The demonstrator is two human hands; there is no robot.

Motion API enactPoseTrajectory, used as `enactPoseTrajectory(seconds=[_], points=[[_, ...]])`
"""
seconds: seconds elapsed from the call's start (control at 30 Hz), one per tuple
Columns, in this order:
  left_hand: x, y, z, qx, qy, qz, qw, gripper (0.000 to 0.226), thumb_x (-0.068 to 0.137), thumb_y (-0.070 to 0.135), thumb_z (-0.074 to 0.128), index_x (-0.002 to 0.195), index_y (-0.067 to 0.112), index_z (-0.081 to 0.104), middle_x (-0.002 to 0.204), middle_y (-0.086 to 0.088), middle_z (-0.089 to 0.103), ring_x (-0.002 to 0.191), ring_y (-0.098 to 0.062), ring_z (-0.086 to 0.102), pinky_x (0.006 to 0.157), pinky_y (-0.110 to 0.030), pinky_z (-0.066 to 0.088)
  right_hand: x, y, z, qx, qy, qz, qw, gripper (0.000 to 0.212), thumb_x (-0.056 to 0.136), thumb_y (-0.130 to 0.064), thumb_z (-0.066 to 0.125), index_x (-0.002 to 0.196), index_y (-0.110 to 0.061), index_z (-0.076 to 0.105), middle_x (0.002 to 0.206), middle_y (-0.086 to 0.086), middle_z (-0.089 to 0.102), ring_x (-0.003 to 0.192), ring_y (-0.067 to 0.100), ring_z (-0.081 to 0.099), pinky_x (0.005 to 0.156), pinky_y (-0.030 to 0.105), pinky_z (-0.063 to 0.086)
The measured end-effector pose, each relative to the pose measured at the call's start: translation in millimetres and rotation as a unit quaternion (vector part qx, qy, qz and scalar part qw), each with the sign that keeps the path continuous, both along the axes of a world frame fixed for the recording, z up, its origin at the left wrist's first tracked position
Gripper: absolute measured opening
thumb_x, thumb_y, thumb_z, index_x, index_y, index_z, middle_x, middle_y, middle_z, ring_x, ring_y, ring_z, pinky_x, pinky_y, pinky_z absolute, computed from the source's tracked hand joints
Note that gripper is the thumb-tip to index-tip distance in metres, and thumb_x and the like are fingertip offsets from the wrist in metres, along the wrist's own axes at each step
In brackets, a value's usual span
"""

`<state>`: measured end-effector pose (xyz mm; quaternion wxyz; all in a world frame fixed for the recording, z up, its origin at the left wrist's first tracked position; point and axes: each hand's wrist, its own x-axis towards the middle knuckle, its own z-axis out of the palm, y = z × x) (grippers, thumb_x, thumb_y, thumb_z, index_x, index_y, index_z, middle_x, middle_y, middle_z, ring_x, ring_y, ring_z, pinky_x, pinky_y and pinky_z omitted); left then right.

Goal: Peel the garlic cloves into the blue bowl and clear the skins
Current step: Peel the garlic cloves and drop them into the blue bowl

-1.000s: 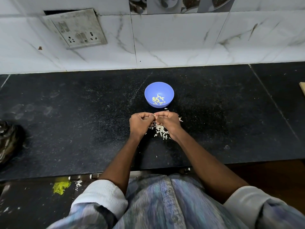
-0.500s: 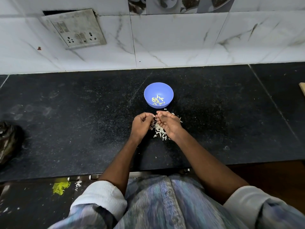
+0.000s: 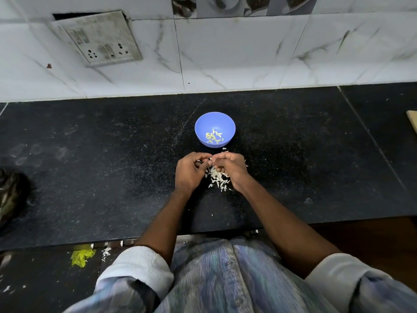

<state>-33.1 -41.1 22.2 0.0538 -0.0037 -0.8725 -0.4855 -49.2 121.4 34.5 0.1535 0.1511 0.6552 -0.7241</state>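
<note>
While the right hand (image 3: pixel 229 169) has curled closed again beside the left hand (image 3: pixel 190 171), both pinch a garlic clove (image 3: pixel 209 161) (barely visible) near the blue bowl (image 3: pixel 215 129); peeling continues.

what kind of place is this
Most likely a home kitchen: a black stone counter against a white marble-look tiled wall, a wall socket plate above it, and a blue bowl of peeled garlic.
</note>
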Motion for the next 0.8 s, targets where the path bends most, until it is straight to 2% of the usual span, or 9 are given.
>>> enactPoseTrajectory(seconds=[0.13, 0.23, 0.33, 0.43, 0.57, 0.63, 0.7, 0.77, 0.8], points=[[2, -2, 3, -0.073, 0.044, 0.007, 0.996, 0.013, 0.088, 0.022, 0.083, 0.096, 0.031, 0.083, 0.092, 0.015, 0.073, 0.080, -0.005, 0.069, 0.073, -0.032, 0.059, -1, 0, 1, -0.010, -0.014, 0.007, 1.000, 0.016, 0.086, 0.007, 0.069, 0.100, 0.005, 0.076, 0.087, 0.016, 0.075, 0.071, 0.015, 0.059, 0.069, 0.025, 0.050], [1, 0, 4, -0.085, 0.052, 0.019, 0.995, 0.009, 0.089, 0.021, 0.081, 0.094, 0.028, 0.083, 0.091, 0.014, 0.073, 0.077, -0.003, 0.068, 0.071, -0.031, 0.059, -2, -1, 1, -0.042, -0.031, -0.001, 0.999, 0.017, 0.088, 0.003, 0.073, 0.105, 0.004, 0.074, 0.090, 0.015, 0.076, 0.075, 0.017, 0.061, 0.073, 0.027, 0.051], [0, -1, 6, -0.049, 0.045, 0.006, 0.998, 0.008, 0.089, 0.016, 0.082, 0.092, 0.023, 0.083, 0.088, 0.014, 0.072, 0.073, -0.004, 0.068, 0.067, -0.020, 0.056, -2, 1, 0, -0.035, -0.029, -0.004, 0.999, 0.017, 0.088, 0.002, 0.075, 0.104, 0.004, 0.075, 0.094, 0.017, 0.078, 0.074, 0.015, 0.063, 0.070, 0.024, 0.053], [-1, -1, 7, -0.010, 0.013, 0.001, 1.000, 0.003, 0.089, 0.018, 0.084, 0.087, 0.020, 0.083, 0.080, 0.014, 0.073, 0.068, -0.004, 0.068, 0.061, -0.015, 0.051, -1, 3, -2, 0.039, 0.021, 0.006, 0.999, 0.007, 0.088, 0.003, 0.074, 0.094, 0.001, 0.076, 0.091, 0.016, 0.078, 0.073, 0.017, 0.062, 0.065, 0.025, 0.052], [-4, 10, -4, 0.081, -0.085, 0.062, 0.991, 0.013, 0.092, 0.010, 0.076, 0.083, 0.018, 0.078, 0.071, 0.000, 0.074, 0.058, -0.001, 0.059, 0.060, -0.024, 0.049, 1, -5, -4, 0.106, 0.083, 0.028, 0.990, 0.008, 0.091, 0.002, 0.070, 0.086, -0.004, 0.072, 0.066, -0.001, 0.070, 0.062, 0.009, 0.056, 0.060, 0.024, 0.048], [-4, 12, -6, 0.074, -0.068, 0.069, 0.992, 0.020, 0.091, 0.002, 0.070, 0.079, 0.018, 0.071, 0.071, -0.003, 0.070, 0.061, -0.005, 0.056, 0.062, -0.025, 0.047, -1, -9, 0, 0.121, 0.065, 0.037, 0.990, 0.011, 0.090, 0.003, 0.067, 0.086, -0.005, 0.072, 0.067, 0.000, 0.068, 0.062, 0.009, 0.056, 0.061, 0.025, 0.048], [-4, 11, 1, 0.019, 0.011, 0.041, 0.999, 0.025, 0.088, -0.006, 0.062, 0.077, 0.016, 0.062, 0.073, 0.000, 0.063, 0.066, -0.009, 0.054, 0.063, -0.022, 0.042, -3, -12, 6, 0.076, 0.004, 0.047, 0.996, 0.013, 0.092, 0.005, 0.062, 0.088, -0.004, 0.071, 0.073, 0.007, 0.067, 0.066, 0.012, 0.058, 0.061, 0.025, 0.050], [-5, 9, 6, -0.022, 0.086, -0.006, 0.996, 0.025, 0.085, -0.010, 0.056, 0.077, 0.014, 0.056, 0.076, 0.002, 0.057, 0.071, -0.015, 0.052, 0.065, -0.023, 0.039, -6, -12, 13, -0.054, -0.088, 0.038, 0.994, 0.015, 0.099, 0.005, 0.056, 0.091, -0.003, 0.066, 0.076, 0.008, 0.062, 0.068, 0.014, 0.056, 0.061, 0.023, 0.050], [-6, 8, 7, -0.042, 0.108, -0.026, 0.993, 0.024, 0.085, -0.010, 0.055, 0.079, 0.014, 0.056, 0.078, 0.003, 0.056, 0.073, -0.017, 0.051, 0.066, -0.024, 0.039, -7, -11, 17, -0.123, -0.144, 0.031, 0.981, 0.017, 0.103, 0.002, 0.052, 0.091, -0.005, 0.063, 0.077, 0.006, 0.060, 0.070, 0.013, 0.054, 0.063, 0.022, 0.049]])
